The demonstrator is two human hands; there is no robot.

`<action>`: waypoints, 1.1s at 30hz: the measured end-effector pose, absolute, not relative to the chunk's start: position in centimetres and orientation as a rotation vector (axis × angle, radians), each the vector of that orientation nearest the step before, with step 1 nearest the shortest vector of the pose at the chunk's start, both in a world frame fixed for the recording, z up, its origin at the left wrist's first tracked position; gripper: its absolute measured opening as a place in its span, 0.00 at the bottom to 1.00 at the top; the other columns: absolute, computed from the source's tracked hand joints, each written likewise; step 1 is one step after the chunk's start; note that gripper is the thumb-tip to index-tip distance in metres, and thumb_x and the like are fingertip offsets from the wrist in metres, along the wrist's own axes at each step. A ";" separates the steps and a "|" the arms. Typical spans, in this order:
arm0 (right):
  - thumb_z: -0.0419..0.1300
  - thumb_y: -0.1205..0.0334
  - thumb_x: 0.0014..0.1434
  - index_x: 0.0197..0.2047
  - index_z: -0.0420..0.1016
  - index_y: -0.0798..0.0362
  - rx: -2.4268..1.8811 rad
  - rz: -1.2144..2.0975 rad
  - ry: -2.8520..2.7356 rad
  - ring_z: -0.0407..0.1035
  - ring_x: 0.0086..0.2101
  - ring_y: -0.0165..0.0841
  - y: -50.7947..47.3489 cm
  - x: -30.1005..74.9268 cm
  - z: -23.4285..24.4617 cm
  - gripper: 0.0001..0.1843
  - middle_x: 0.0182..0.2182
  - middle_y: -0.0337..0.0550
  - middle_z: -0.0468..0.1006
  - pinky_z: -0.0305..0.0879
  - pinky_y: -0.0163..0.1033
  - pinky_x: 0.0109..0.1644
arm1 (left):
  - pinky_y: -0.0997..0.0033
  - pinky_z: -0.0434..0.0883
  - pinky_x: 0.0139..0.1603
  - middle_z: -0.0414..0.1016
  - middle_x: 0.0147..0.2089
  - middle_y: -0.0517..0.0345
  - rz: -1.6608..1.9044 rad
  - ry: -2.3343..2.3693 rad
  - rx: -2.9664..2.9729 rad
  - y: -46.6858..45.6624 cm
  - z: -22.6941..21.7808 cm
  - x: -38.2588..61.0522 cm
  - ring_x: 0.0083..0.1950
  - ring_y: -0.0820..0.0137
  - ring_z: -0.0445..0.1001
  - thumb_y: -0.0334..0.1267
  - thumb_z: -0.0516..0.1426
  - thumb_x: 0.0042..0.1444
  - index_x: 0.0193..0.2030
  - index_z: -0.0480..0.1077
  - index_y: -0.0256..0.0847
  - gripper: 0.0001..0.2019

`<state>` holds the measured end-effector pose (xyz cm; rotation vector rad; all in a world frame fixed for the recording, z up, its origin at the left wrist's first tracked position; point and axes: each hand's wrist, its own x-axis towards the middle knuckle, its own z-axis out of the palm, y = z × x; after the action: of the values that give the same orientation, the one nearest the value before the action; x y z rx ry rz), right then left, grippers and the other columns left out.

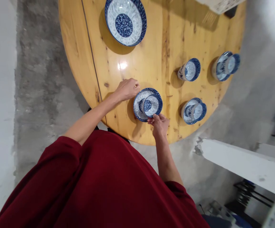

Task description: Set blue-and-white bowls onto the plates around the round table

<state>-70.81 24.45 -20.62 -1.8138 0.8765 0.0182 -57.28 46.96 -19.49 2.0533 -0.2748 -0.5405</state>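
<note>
My right hand (160,125) pinches the near rim of a small blue-and-white cup (151,105). That cup sits inside a patterned bowl (138,110) near the table's front edge, and some of my right fingertips are close to the bowl's rim. Just left of the bowl, my left hand (129,88) is curled into a loose fist with nothing visible in it. Whether it touches the bowl's edge I cannot tell.
The round wooden table (151,69) holds a large patterned bowl (124,25) at the back left. To the right are a lone cup (190,70) and two bowls with cups in them, one nearer (193,110), one farther (225,66). A white perforated basket (223,4) is at the back.
</note>
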 end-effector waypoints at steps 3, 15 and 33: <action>0.63 0.57 0.48 0.30 0.74 0.53 -1.816 0.012 0.885 0.69 0.18 0.29 24.6 -70.8 -20.6 0.09 0.18 0.35 0.76 0.70 0.33 0.23 | 0.62 0.61 0.42 0.74 0.31 0.49 -0.556 -0.275 2.040 47.1 -19.7 -57.3 0.36 0.64 0.69 0.34 0.52 0.58 0.31 0.75 0.39 0.11; 0.62 0.57 0.50 0.30 0.73 0.53 -1.839 0.025 0.923 0.69 0.18 0.30 24.9 -70.5 -20.5 0.08 0.17 0.35 0.73 0.68 0.34 0.23 | 0.64 0.63 0.44 0.78 0.37 0.48 -0.595 -0.331 2.096 47.4 -19.9 -57.4 0.39 0.63 0.72 0.35 0.51 0.60 0.36 0.78 0.38 0.13; 0.65 0.53 0.49 0.41 0.76 0.57 -1.752 -0.255 1.085 0.71 0.19 0.29 20.6 -70.7 -17.7 0.19 0.22 0.40 0.79 0.67 0.32 0.22 | 0.69 0.66 0.39 0.82 0.37 0.54 -0.602 -0.505 2.040 45.7 -19.5 -56.4 0.37 0.64 0.76 0.40 0.50 0.63 0.43 0.80 0.42 0.16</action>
<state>-70.71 20.60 -17.67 -1.7521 1.0847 -0.2553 -56.37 45.69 -19.54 2.0396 -0.5052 -0.6016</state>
